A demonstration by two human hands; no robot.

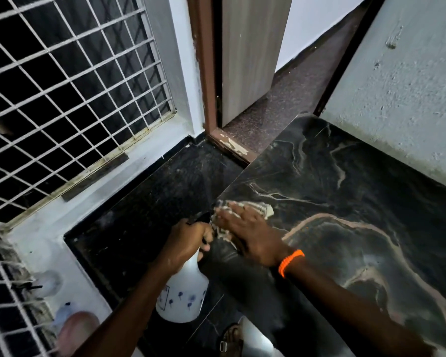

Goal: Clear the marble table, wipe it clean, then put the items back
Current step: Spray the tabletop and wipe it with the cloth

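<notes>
The dark marble table [345,191] with pale veins fills the right half of the head view. My right hand [250,230], with an orange band at the wrist, lies flat on a light checked cloth [263,208] at the table's left edge. My left hand [188,240] grips the neck of a white spray bottle [182,292] with blue dots. The bottle hangs over the floor just left of the table, its black nozzle pointing toward the cloth. No other items show on the marble.
A barred window [70,99] and white wall stand to the left. A brown door frame [204,73] and an open door [247,55] lie ahead. A rough white wall [402,86] borders the table's far side. A sandalled foot [229,338] shows on the dark floor below.
</notes>
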